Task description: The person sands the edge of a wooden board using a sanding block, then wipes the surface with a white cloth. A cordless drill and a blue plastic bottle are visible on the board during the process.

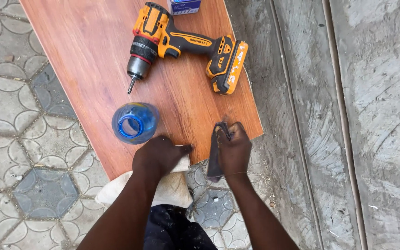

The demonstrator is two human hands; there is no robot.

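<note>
While one drill [186, 46] lies by, two hands grip: left [159, 155] one cloth [170, 185], right [234, 150] one scraper [215, 159]

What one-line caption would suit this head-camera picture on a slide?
Left hand presses a cloth on a wooden board, right hand grips a dark tool; cordless drill and blue bottle nearby.

One wooden board [93, 55], one cordless drill [186, 46], one blue bottle [135, 122], one cloth [172, 187], one dark tool [215, 157], one blue box [184, 5].

Outdoor work spot, patterned paving [33, 139], rough concrete [339, 115], cordless drill [186, 46]
</note>
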